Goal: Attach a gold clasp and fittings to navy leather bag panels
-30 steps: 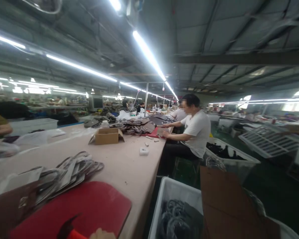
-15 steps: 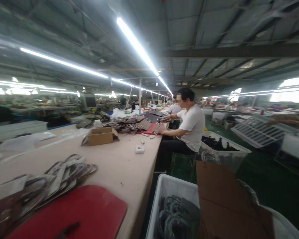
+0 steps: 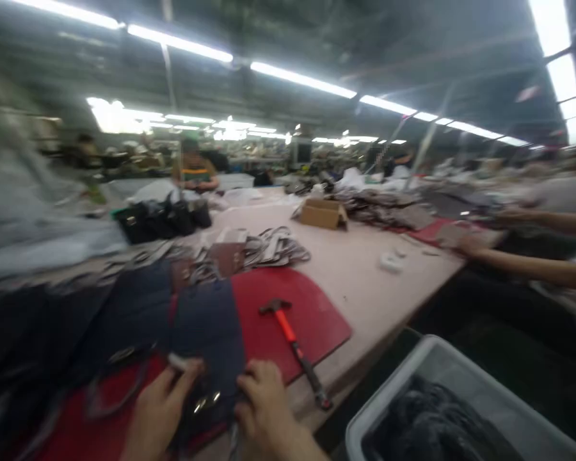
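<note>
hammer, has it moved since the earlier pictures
Yes. Judged against the red mat, the hammer has moved toward the mat's far edge: its head now lies closer to that edge.

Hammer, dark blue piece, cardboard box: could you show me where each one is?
Hammer [image 3: 295, 347]: head view, on its handle.
Dark blue piece [image 3: 210, 330]: head view, on its flat upper face.
Cardboard box [image 3: 320, 216]: head view, on its near side.

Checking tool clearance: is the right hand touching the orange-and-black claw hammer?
Apart. The head view shows a strip of flat red mat between the right hand and the hammer.
</note>
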The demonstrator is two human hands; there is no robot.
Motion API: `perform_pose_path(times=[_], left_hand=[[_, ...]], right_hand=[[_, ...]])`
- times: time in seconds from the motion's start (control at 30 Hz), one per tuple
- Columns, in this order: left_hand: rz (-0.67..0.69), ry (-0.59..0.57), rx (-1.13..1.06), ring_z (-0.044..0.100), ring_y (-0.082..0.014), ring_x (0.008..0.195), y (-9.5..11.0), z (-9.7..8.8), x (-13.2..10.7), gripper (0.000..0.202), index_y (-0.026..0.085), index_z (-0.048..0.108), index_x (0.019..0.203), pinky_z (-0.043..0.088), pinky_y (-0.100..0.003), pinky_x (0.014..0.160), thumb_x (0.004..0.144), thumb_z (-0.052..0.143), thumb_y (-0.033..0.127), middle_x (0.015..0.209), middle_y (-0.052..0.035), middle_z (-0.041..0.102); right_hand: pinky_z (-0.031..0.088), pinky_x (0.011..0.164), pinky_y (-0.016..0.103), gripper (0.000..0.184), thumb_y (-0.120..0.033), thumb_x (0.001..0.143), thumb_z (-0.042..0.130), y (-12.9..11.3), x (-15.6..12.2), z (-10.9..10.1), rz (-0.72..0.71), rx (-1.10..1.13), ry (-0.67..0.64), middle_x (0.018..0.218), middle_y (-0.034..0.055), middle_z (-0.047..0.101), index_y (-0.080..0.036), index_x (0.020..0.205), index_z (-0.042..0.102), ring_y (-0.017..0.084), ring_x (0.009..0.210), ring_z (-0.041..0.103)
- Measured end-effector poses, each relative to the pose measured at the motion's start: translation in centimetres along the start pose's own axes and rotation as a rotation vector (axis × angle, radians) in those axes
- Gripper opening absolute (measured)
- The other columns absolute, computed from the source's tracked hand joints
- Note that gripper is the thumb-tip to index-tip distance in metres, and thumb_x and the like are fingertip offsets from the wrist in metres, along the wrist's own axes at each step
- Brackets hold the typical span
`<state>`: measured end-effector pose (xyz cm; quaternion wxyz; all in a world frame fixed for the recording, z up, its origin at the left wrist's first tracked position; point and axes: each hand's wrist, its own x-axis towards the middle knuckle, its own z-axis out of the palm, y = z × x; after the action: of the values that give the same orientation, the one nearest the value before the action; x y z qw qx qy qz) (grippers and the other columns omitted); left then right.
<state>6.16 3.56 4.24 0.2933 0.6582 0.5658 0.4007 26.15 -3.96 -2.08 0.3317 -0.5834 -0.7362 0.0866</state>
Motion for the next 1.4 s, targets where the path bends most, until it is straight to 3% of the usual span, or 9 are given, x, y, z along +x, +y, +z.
perform_pose_path(times=[0.13,0.23,0.47,0.77,0.93,1.03,1.13,1.23,1.4], left_hand=[[-0.207,0.084,-0.056,0.071,-0.0265,0.088,-5.3,-5.4,-0.8,0.049,0.016,0.073,0.095,0.055,-0.034,0.081,0.08,0.058,0.06,0.091,-0.0072,0.077],[-0.288,0.114,0.122,0.069,-0.0236,0.078,-8.1,-8.4,-1.5,0.042,0.015,0.072,0.087,0.05,-0.029,0.072,0.079,0.059,0.054,0.077,-0.0039,0.074],[-0.399,-0.044,0.562,0.067,-0.0216,0.072,-8.8,-11.0,-3.3,0.033,0.017,0.068,0.076,0.041,-0.028,0.064,0.087,0.055,0.045,0.074,-0.0067,0.072],[-0.112,-0.342,0.932,0.071,-0.0289,0.089,-6.8,-9.2,-2.9,0.022,0.014,0.069,0.091,0.051,-0.036,0.078,0.092,0.056,0.031,0.091,-0.0137,0.073],[-0.113,-0.372,1.071,0.071,-0.0298,0.092,-6.4,-8.1,-1.8,0.029,0.007,0.071,0.096,0.053,-0.038,0.079,0.096,0.046,0.021,0.094,-0.0195,0.071],[-0.088,-0.301,1.133,0.068,-0.0321,0.093,-5.8,-7.6,-2.1,0.028,0.005,0.07,0.097,0.052,-0.04,0.077,0.097,0.047,0.02,0.095,-0.0207,0.069],[0.099,-0.262,1.062,0.065,-0.0308,0.095,-4.9,-6.3,-3.1,0.02,0.009,0.068,0.098,0.05,-0.041,0.079,0.097,0.054,0.024,0.099,-0.0171,0.066],[0.32,-0.371,0.851,0.062,-0.025,0.094,-4.5,-4.4,-3.7,0.011,0.016,0.065,0.097,0.049,-0.037,0.081,0.096,0.061,0.026,0.098,-0.0097,0.064],[0.414,-0.477,0.819,0.058,-0.0259,0.094,-5.1,-2.1,-2.9,0.007,0.016,0.063,0.092,0.049,-0.038,0.08,0.094,0.063,0.023,0.097,-0.009,0.061]], right_hand=[[0.039,0.104,0.052,0.033,-0.021,0.087,0.063,0.3,0.0,2.8,-0.005,-0.004,-0.039,0.127,0.0127,0.059,-0.021,0.12,0.065,0.03,0.12,0.051],[0.039,0.104,0.052,0.035,-0.025,0.09,0.059,1.6,0.5,3.5,-0.051,-0.009,-0.062,0.129,0.0149,0.057,-0.019,0.124,0.062,0.031,0.12,0.049],[0.043,0.098,0.051,0.031,-0.03,0.092,0.057,2.3,0.8,3.2,-0.098,-0.076,-0.073,0.127,0.0147,0.058,-0.02,0.121,0.064,0.031,0.118,0.052],[0.045,0.085,0.044,0.021,-0.026,0.092,0.059,1.9,3.1,2.6,-0.139,-0.153,-0.144,0.114,0.0129,0.061,-0.019,0.108,0.07,0.029,0.103,0.055],[0.041,0.087,0.042,0.018,-0.018,0.092,0.057,0.9,3.9,2.4,-0.236,-0.19,-0.168,0.113,0.0099,0.065,-0.02,0.106,0.069,0.027,0.101,0.054],[0.04,0.088,0.043,0.016,-0.016,0.094,0.054,0.9,3.9,2.1,-0.255,-0.232,-0.205,0.112,0.0101,0.066,-0.019,0.103,0.067,0.027,0.099,0.054],[0.04,0.084,0.04,0.019,-0.015,0.096,0.049,1.1,3.7,1.7,-0.264,-0.237,-0.229,0.112,0.0115,0.065,-0.017,0.105,0.066,0.026,0.096,0.053],[0.039,0.078,0.038,0.024,-0.015,0.097,0.047,1.3,3.8,1.3,-0.293,-0.265,-0.274,0.111,0.0117,0.064,-0.018,0.112,0.065,0.025,0.092,0.05],[0.036,0.074,0.037,0.022,-0.009,0.092,0.05,0.8,4.7,0.6,-0.425,-0.385,-0.391,0.097,0.0103,0.062,-0.019,0.103,0.065,0.024,0.083,0.048]])
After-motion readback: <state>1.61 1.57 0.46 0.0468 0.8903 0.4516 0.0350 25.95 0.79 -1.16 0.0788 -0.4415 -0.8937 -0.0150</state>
